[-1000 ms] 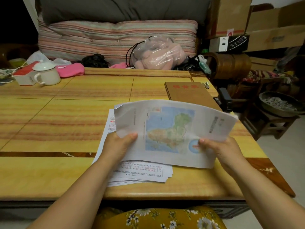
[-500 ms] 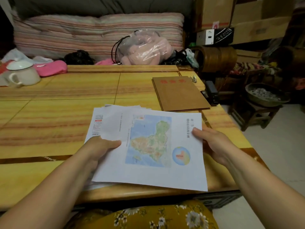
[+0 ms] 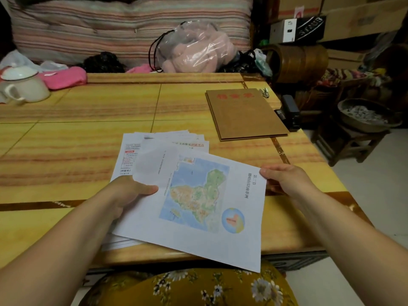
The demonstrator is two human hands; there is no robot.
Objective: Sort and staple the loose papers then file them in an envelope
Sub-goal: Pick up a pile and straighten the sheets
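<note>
Map sheet (image 3: 198, 206): topmost paper, held over the near table (image 3: 66, 111) edge, far corner overlapping the loose stack (image 3: 154, 142).
Left hand (image 3: 123, 195): pinches the sheet's left edge, thumb on top.
Right hand (image 3: 287, 180): grips the right edge, fingers curled beneath.
Stack: fanned and uneven, flat on the table under the sheet.
Envelope (image 3: 245, 113): brown, flat, beyond the papers to the right.
Stapler (image 3: 289, 111): black, just beside the envelope's right edge.
Step in hand, judged: sorting. Best done holding the sheet level by both edges, laying it square with matching pages, tapping edges flush ahead of stapling.
</note>
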